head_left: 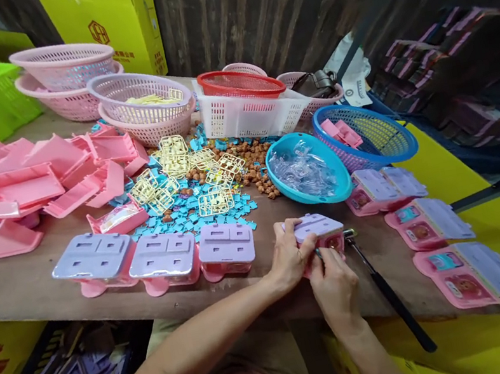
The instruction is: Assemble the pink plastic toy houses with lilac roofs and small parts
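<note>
My left hand is closed round a small pink toy case with a lilac lid at the table's front edge. My right hand is closed in a pinch at the case's near side. A small blue-green piece shows at its fingertips; its exact kind is hidden. Just right of the case lies a hammer with a black handle, its metal head close to the case. To the left stand three similar cases in a row, lilac lids up.
Finished-looking cases lie along the right edge. Behind my hands are a turquoise bowl of clear parts, loose blue pieces, cream frames and brown pieces. Pink shells pile up left; baskets stand behind.
</note>
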A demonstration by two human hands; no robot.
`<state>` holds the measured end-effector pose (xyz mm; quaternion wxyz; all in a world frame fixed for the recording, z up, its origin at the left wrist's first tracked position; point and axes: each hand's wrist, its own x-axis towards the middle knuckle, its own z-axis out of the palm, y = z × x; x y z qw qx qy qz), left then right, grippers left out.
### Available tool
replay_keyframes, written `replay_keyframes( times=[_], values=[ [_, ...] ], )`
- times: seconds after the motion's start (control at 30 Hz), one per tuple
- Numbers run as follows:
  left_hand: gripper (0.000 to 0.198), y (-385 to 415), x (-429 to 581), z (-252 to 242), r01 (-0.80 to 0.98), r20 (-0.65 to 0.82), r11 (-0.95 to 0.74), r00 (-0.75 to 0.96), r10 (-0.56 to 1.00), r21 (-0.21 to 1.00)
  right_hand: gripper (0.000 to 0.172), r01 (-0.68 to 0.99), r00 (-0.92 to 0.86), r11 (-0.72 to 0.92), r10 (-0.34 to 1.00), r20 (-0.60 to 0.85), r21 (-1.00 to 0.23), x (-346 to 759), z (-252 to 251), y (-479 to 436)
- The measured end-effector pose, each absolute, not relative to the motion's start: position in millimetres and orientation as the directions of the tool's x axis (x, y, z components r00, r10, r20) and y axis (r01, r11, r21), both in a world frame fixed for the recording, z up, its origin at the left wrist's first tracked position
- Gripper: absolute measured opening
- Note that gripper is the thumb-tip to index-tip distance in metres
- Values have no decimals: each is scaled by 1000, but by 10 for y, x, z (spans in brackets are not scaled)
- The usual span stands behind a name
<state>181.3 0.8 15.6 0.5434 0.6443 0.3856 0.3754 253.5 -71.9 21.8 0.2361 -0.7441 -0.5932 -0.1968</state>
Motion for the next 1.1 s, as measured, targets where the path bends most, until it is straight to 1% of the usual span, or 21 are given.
replay_keyframes(
  times=[0.07, 0.1, 0.2, 0.23, 0.3, 0.37, 0.4, 0.43, 0.47, 0.5, 0.53, 0.6, 0.63, 0.67, 0.73, 0.77, 0.83, 0.9, 0.97, 1.03, 1.1],
  values=[
    [36, -44, 1874, 110, 29, 129, -158, 441, 888, 987, 35, 963, 253, -167, 822, 509, -209, 2629, 308, -803],
    [40, -73, 1918, 77, 3, 166, -188, 449, 878, 982, 34, 949, 294, -189, 822, 488, -253, 2672, 383, -847],
    [51, -178, 2045, -26, 2, 242, -284, 517, 821, 959, 33, 894, 441, -299, 720, 535, -335, 2728, 671, -925],
    [56, -218, 2057, -49, 24, 254, -319, 553, 794, 947, 33, 887, 456, -301, 693, 559, -351, 2712, 761, -918],
    [71, -303, 1985, -54, 71, 265, -392, 624, 735, 917, 30, 901, 409, -221, 719, 562, -373, 2636, 877, -837],
    [83, -368, 1753, 9, 114, 266, -461, 685, 678, 880, 27, 907, 325, -110, 795, 512, -406, 2520, 878, -669],
    [83, -378, 1583, 67, 140, 261, -503, 720, 643, 853, 26, 903, 294, -81, 832, 470, -422, 2457, 835, -558],
    [76, -368, 1387, 141, 181, 237, -546, 759, 607, 818, 24, 897, 272, -72, 868, 416, -436, 2392, 769, -435],
    [57, -333, 1179, 225, 227, 206, -626, 815, 541, 746, 23, 892, 255, -77, 900, 354, -445, 2328, 685, -306],
    [36, -274, 973, 315, 279, 172, -722, 859, 483, 634, 22, 889, 237, -89, 929, 285, -450, 2265, 590, -175],
    [26, -194, 780, 402, 342, 155, -803, 871, 465, 489, 21, 888, 219, -98, 949, 226, -449, 2205, 492, -50],
    [27, 7, 468, 542, 440, 181, -863, 854, 487, 246, 17, 892, 186, -105, 972, 145, -440, 2102, 311, 162],
    [33, 111, 358, 584, 503, 189, -850, 830, 525, 153, 15, 895, 172, -104, 978, 121, -433, 2063, 238, 241],
    [40, 207, 280, 608, 557, 183, -826, 807, 562, 84, 13, 900, 159, -103, 982, 100, -423, 2037, 181, 301],
    [50, 348, 211, 615, 627, 146, -779, 771, 620, -5, 10, 913, 134, -94, 988, 73, -398, 2018, 114, 363],
    [51, 385, 213, 610, 638, 118, -770, 767, 631, -23, 10, 919, 119, -84, 991, 68, -385, 2024, 98, 369],
    [51, 387, 264, 605, 644, 64, -765, 764, 642, -5, 11, 930, 91, -60, 994, 68, -363, 2053, 87, 347],
    [55, 315, 338, 611, 661, -1, -747, 749, 663, 71, 15, 938, 81, -48, 993, 83, -344, 2092, 77, 305],
    [66, 204, 398, 609, 688, -52, -708, 722, 690, 159, 19, 942, 95, -53, 989, 113, -330, 2128, 61, 274],
    [72, 97, 431, 587, 698, -50, -676, 704, 709, 235, 21, 944, 120, -65, 981, 152, -325, 2164, 51, 271],
    [71, 28, 445, 555, 702, -9, -641, 677, 736, 311, 21, 940, 143, -72, 971, 193, -333, 2200, 78, 283]
  ],
)
